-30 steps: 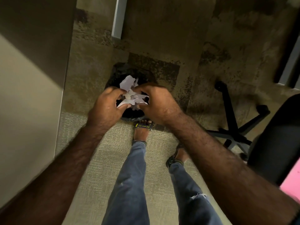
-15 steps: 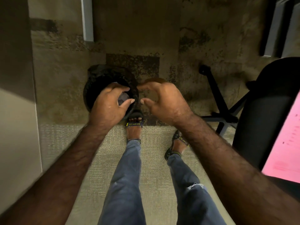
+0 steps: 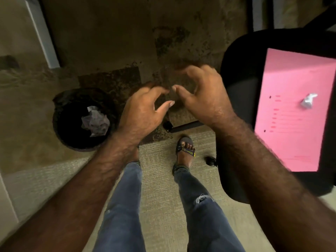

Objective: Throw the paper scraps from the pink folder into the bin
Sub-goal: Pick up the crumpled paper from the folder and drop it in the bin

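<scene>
Blue denim legs and black strapped sandals are seen nearest, planted on pale woven carpet; the stance is set between the bin and the chair, so that both can be reached without stepping. Above the feet, the left hand and the right hand are held side by side, fingers curled and spread apart, nothing gripped in either. No paper is seen between them, which suggests they are free for another pickup. To the left, the round black plastic bin stands on the floor, with crumpled white paper lying inside it. To the right, the flat pink paper folder is laid open on the black padded seat of an office chair, serving as a tray. One small crumpled white scrap is left on it, toward its far end, well apart from both hands. By that scrap the task is judged unfinished.
</scene>
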